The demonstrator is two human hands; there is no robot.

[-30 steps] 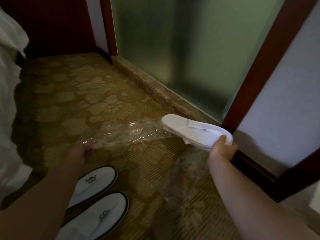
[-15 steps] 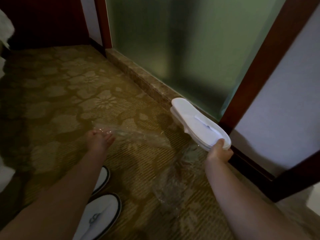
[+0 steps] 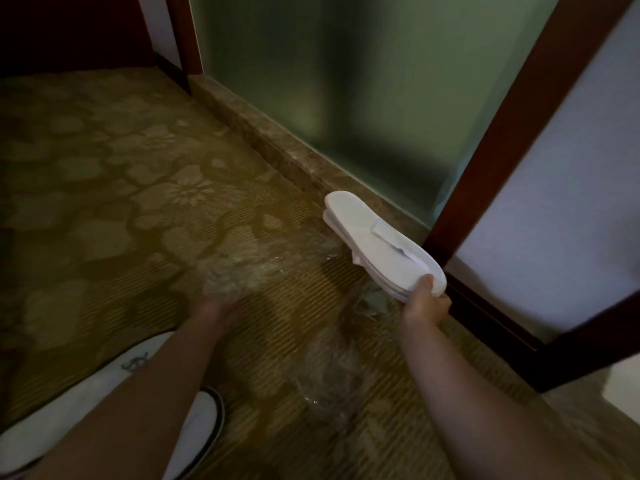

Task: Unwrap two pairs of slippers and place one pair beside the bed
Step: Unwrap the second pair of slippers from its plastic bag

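Note:
My right hand (image 3: pixel 425 301) grips one end of a flat stacked pair of white slippers (image 3: pixel 379 242), held above the carpet near the glass door. My left hand (image 3: pixel 216 311) is closed on a crumpled clear plastic wrapper (image 3: pixel 249 268) that trails toward the slippers. A second clear wrapper (image 3: pixel 332 372) lies on the carpet between my arms. Another pair of white slippers with dark trim and a logo (image 3: pixel 104 382) rests on the floor at lower left, partly hidden by my left forearm.
Patterned gold carpet (image 3: pixel 138 188) covers the floor. A marble threshold (image 3: pixel 277 140) runs below the frosted glass door (image 3: pixel 346 81). A dark wood door frame (image 3: pixel 502 133) and white wall (image 3: pixel 571 202) stand at right. Dark wood furniture (image 3: pixel 69 29) is at the far left.
The wrapper has come off the held slippers and is bunched in my left hand, which moved right toward the middle. The view shifted right, so the bed's white linen is out of view.

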